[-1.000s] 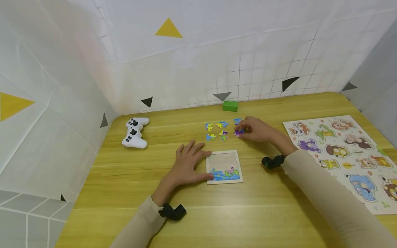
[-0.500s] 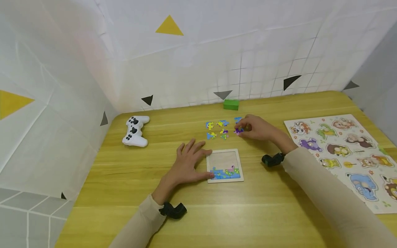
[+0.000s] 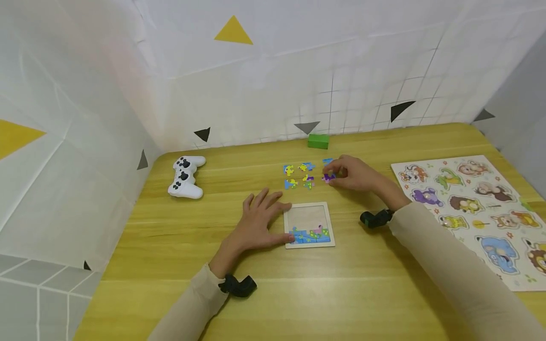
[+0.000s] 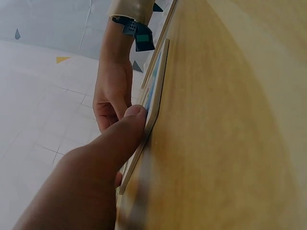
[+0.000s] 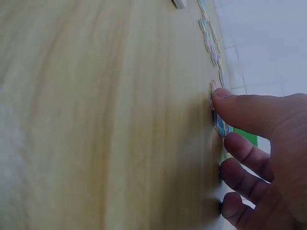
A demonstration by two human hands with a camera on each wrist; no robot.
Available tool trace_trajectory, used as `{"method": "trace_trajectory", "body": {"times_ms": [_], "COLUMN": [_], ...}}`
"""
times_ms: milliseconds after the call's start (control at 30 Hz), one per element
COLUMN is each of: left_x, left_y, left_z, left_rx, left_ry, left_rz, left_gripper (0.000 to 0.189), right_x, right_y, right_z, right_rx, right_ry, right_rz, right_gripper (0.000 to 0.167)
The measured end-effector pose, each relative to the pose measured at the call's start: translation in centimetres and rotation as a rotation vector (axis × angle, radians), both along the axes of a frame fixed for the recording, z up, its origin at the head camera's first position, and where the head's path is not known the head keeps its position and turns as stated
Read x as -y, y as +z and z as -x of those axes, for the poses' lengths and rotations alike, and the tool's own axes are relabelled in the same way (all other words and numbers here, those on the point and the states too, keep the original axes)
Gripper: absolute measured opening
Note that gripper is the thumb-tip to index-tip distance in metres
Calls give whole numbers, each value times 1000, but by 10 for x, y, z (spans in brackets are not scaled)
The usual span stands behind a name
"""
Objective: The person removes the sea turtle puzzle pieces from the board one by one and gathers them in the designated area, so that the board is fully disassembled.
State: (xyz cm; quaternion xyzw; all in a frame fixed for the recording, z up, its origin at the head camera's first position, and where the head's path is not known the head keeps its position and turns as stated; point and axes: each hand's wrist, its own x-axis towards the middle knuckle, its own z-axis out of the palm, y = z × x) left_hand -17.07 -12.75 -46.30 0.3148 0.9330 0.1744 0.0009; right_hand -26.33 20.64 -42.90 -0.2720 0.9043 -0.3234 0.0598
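Left hand (image 3: pixel 254 226), spread open, touches square wooden frame (image 3: pixel 306 217) — right hand (image 3: pixel 354 174) pinches jagged purple piece (image 3: pixel 327 178) nearer table's (image 3: pixel 362 284) far edge.

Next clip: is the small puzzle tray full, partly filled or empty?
Partly filled: in the head view, jigsaw pieces cover the near end of the puzzle tray, while its far part is bare.

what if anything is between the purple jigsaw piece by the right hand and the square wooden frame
Nothing visible: only yellowish wooden tabletop shows between the purple jigsaw piece at the right hand and the pale square wooden frame. The left hand touches the frame's left side, off that path.
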Motion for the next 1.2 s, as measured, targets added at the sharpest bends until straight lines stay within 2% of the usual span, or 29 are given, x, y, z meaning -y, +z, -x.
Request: {"method": "trace_trajectory", "body": {"times_ms": [267, 433, 567, 667, 933, 1200], "left_x": [0, 0, 0, 0, 1, 0], "left_y": [1, 1, 1, 2, 5, 6], "left_z": [0, 1, 0, 0, -1, -1], "left_rx": [8, 9, 11, 15, 13, 42], "left_ry": [-2, -6, -8, -7, -8, -8], "left_rz": [-2, -7, -6, -2, 18, 19], "left_gripper": [81, 80, 80, 80, 80, 81], "right_x": [1, 6, 15, 23, 46, 63], "right_y": [-1, -3, -2, -1, 1, 1], "right_z": [-5, -15, -27, -38, -62, -80], "right_rx": [0, -17, -41, -26, 2, 14], "right_ry": [-38, -41, -7, 27, 154, 254], "right_rz": [33, 66, 106, 119, 65, 18], "right_gripper": [38, 38, 34, 32, 29, 33]}}
